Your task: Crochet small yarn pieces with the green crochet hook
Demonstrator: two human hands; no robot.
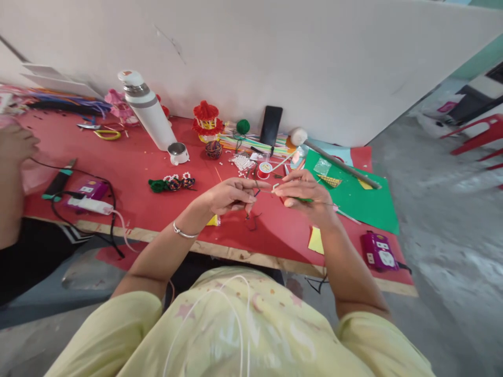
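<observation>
My left hand [231, 195] and my right hand [304, 192] meet above the red table [133, 162], fingertips almost touching. My left fingers pinch dark thread [253, 215] that hangs down in loose ends. My right fingers pinch a thin green stick-like piece [304, 199] with a small white bit at its tip. A red thread spool [265, 169] and a heap of white beads [242, 163] lie just beyond my hands. A finished green, red and blue beaded piece [172, 183] rests to the left.
A white bottle [147, 110], its small cup [178, 153], a red and yellow ornament [206, 121], a phone [271, 125], green paper [356, 196], scissors [102, 131] and two purple power strips [378, 251] are on the table. Another person's arm [13, 173] is at the left edge.
</observation>
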